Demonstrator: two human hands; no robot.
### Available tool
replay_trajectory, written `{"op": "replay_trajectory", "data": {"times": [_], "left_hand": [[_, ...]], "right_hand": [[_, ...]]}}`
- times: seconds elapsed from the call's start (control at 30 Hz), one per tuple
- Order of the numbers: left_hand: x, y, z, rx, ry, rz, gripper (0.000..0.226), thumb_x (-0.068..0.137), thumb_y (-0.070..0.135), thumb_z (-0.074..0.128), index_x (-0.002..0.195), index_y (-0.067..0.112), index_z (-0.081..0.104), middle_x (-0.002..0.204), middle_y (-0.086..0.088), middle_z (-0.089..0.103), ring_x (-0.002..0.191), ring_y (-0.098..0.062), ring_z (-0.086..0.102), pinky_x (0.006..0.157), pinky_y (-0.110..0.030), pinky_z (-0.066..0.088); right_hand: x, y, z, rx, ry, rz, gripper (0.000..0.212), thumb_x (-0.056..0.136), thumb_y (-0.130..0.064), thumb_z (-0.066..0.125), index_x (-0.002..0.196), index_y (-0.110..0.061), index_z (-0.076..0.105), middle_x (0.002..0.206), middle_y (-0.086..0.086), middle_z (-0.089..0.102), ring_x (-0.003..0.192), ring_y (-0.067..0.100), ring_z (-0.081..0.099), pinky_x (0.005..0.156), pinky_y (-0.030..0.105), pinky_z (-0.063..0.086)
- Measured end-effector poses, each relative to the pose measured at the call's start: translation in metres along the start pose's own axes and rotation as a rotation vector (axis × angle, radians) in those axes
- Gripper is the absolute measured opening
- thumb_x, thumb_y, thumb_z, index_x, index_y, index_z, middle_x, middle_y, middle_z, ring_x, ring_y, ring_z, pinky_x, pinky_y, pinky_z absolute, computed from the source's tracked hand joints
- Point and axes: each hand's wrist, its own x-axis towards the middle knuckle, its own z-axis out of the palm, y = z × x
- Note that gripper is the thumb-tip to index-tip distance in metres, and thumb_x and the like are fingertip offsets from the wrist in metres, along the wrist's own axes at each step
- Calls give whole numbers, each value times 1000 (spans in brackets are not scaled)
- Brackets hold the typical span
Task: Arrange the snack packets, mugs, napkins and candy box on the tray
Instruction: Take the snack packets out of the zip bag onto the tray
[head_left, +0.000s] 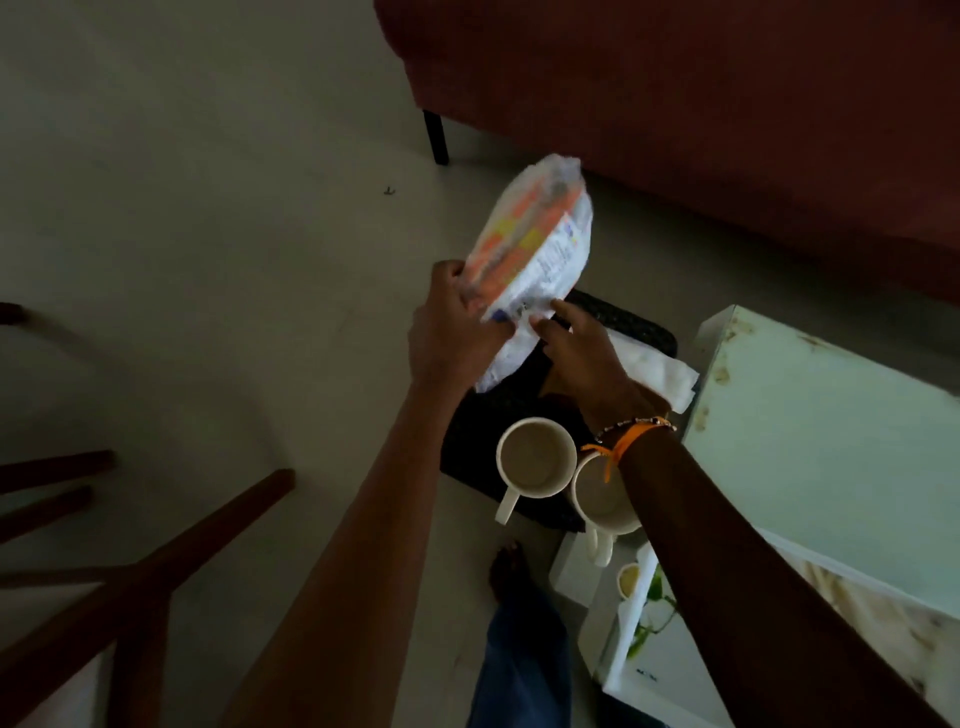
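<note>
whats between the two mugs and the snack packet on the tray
In the head view, the right hand and its wrist cross that stretch, over the dark tray. The mugs sit at the near edge; the snack packet is held up beyond, left hand gripping it.

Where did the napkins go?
In the head view, the white napkins lie on the right side of the dark tray, just beyond the right hand and beside the pale table.

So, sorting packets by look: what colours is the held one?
White with orange and yellow panels, snack packet; head view.
</note>
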Motion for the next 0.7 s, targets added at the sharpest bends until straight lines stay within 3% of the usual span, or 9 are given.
{"op": "replay_trajectory", "data": {"times": [0.1, 0.23, 0.33, 0.43, 0.53, 0.6, 0.7], "left_hand": [[-43, 27, -4, 206, 80, 256, 57, 68, 27, 68, 121, 22, 48, 113, -6, 67, 99, -31, 62, 75, -33, 46], [-113, 49, 9, 326, 41, 562, 43, 81, 18, 58, 125, 18, 55, 121, -2, 64, 112, -23, 58, 91, -40, 46], [-179, 52, 34, 387, -66, 640, 47, 81, 13, 59, 127, 22, 53, 124, -1, 62, 115, -25, 56, 94, -41, 45], [-244, 48, 59, 440, -246, 726, 50, 80, 17, 55, 129, 25, 51, 129, 0, 58, 119, -23, 51, 99, -36, 38], [-296, 48, 74, 174, -416, 615, 36, 78, 30, 51, 112, 22, 63, 115, 3, 65, 110, -12, 53, 96, -25, 38], [-325, 48, 86, 32, -362, 539, 31, 82, 33, 53, 111, 26, 60, 112, 5, 65, 103, -8, 54, 90, -27, 43], [-350, 41, 113, 78, -219, 409, 36, 86, 29, 54, 121, 23, 52, 122, 0, 57, 110, -7, 46, 93, -29, 40]], "right_hand": [[-35, -22, -24, 425, -60, 75, 28, 93, -32, 47, 107, -12, 61, 99, 4, 67, 96, 21, 63, 82, 26, 53], [-87, -21, -71, 815, -233, 239, 65, 80, -58, 50, 127, -12, 52, 127, 17, 60, 118, 32, 57, 103, 47, 44], [-122, 2, -104, 1014, -218, 236, 59, 87, -43, 49, 134, -8, 42, 131, 21, 53, 117, 34, 54, 102, 46, 43], [-158, 49, -137, 1020, 32, 258, 48, 89, -19, 53, 132, 1, 44, 112, 21, 58, 93, 28, 60, 86, 38, 51], [-200, 111, -177, 889, 155, 218, 38, 85, -8, 56, 122, -2, 52, 80, 8, 69, 62, 18, 67, 56, 26, 55], [-233, 150, -205, 828, 133, 214, 34, 83, -7, 58, 117, -4, 55, 76, 7, 71, 60, 18, 68, 54, 27, 55], [-274, 196, -236, 771, 135, 230, 48, 74, -12, 67, 120, -4, 55, 85, 7, 74, 69, 20, 71, 58, 32, 57]]}}
